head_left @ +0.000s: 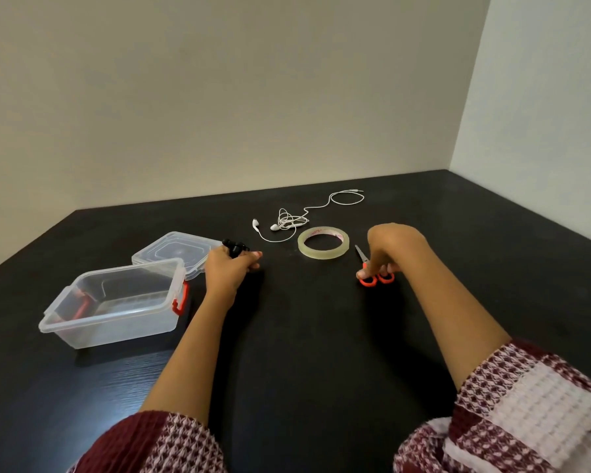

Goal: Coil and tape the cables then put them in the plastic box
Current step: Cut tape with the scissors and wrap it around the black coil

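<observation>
On the black bench, the left hand (pixel 231 268) has its grip closed on a small black coiled cable (pixel 235 249). The right hand (pixel 386 249) pinches orange-handled scissors (pixel 372 273). At twelve o'clock lies a thin, floppy, tangled white earphone cable (pixel 289 221); hold its bunched middle.

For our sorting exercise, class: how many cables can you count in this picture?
2. The white earphone cable lies tangled on the table beyond the tape roll. A black cable is bundled in the left hand. The plastic box shows none, though more could be hidden.
</observation>
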